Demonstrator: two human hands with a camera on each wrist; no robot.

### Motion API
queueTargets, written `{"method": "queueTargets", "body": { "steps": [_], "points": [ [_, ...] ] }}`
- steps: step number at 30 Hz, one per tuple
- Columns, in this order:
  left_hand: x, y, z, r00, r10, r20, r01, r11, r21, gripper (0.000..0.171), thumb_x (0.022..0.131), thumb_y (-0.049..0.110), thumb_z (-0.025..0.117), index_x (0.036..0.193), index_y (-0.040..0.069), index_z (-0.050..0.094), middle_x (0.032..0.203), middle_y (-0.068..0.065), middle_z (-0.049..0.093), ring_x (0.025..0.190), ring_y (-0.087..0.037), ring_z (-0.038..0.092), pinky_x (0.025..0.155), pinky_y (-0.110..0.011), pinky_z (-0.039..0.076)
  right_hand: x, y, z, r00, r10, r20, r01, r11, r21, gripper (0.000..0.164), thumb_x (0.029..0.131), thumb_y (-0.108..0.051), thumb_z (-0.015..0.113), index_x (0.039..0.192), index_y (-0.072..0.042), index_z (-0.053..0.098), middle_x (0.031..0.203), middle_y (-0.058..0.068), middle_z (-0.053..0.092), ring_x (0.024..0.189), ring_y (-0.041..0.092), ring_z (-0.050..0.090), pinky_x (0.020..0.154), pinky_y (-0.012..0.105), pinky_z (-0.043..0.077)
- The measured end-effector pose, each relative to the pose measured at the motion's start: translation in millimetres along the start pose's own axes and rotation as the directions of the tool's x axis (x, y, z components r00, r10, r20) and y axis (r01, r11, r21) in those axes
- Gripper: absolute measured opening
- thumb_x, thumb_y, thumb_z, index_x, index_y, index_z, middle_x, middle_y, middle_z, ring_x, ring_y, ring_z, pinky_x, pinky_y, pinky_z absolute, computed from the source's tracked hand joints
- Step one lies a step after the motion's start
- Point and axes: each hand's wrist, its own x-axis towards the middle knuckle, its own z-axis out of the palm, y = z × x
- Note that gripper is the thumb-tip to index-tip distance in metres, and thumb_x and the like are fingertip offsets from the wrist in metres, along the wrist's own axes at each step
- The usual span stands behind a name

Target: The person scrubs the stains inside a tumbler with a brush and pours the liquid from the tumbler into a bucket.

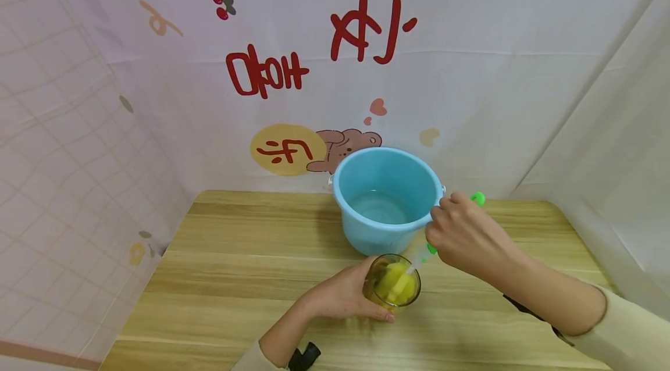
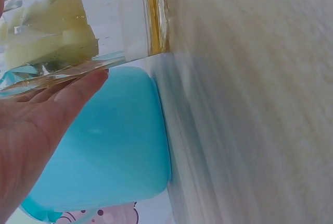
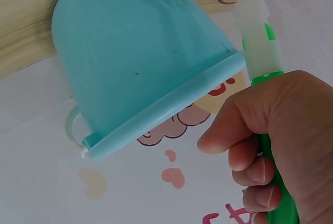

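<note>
My left hand (image 1: 342, 295) grips a clear, amber-tinted glass (image 2: 132, 18) low over the table, its mouth facing up toward the head camera. In the left wrist view the thumb lies along the glass wall. My right hand (image 1: 463, 237) is wrapped round the green handle (image 3: 283, 198) of a sponge cup brush, right of the bucket's rim. The brush's white neck (image 3: 263, 47) slants down into the glass. Its yellow sponge head (image 2: 52, 31) sits inside the glass, squeezed against the wall.
A light blue bucket (image 1: 377, 238) with some water (image 1: 382, 207) in its bottom stands just behind the glass. Everything rests on a wood-grain table (image 1: 235, 260). White printed cloth (image 1: 471, 68) hangs behind and at both sides.
</note>
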Motion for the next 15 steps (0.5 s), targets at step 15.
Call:
{"method": "queueTargets", "body": {
  "steps": [15],
  "points": [
    [2.5, -1.6, 11.9, 0.999, 0.022, -0.034, -0.022, 1.0, -0.005, 0.081, 0.083, 0.033, 0.093, 0.148, 0.029, 0.046, 0.139, 0.015, 0.056, 0.129, -0.003, 0.051, 0.113, -0.029, 0.042, -13.6, -11.7, -30.3, 0.994, -0.088, -0.064, 0.079, 0.988, -0.132, 0.038, 0.064, 0.014, 0.063, 0.064, 0.003, 0.026, 0.06, 0.018, 0.035, 0.054, 0.026, 0.034, 0.057, 0.028, 0.025]
  ]
}}
